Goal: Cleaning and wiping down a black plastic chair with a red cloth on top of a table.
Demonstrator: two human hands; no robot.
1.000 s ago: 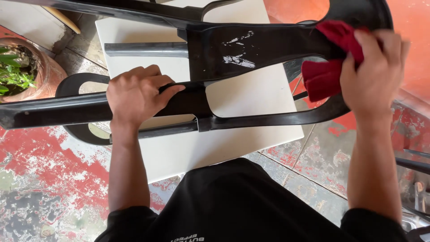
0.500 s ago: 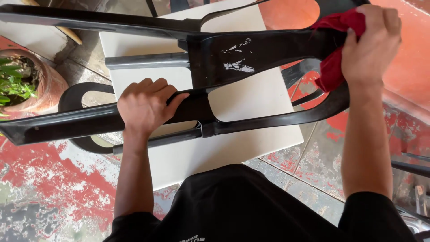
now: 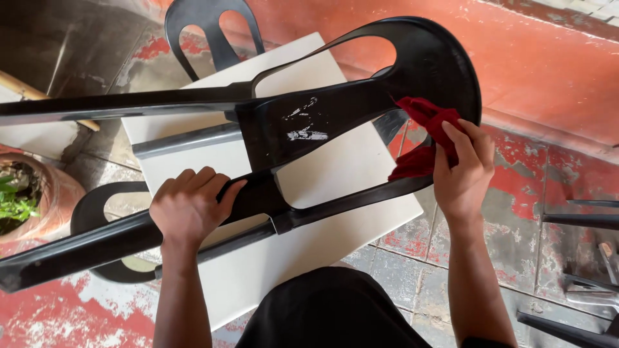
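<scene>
Head: rag (image 3: 422, 138) under R hand (image 3: 463, 174)

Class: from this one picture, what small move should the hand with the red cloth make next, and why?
Probably slide the red cloth leftward along the black chair toward its white marks: they lie just left of the right hand, and the left hand steadies a leg.
</scene>
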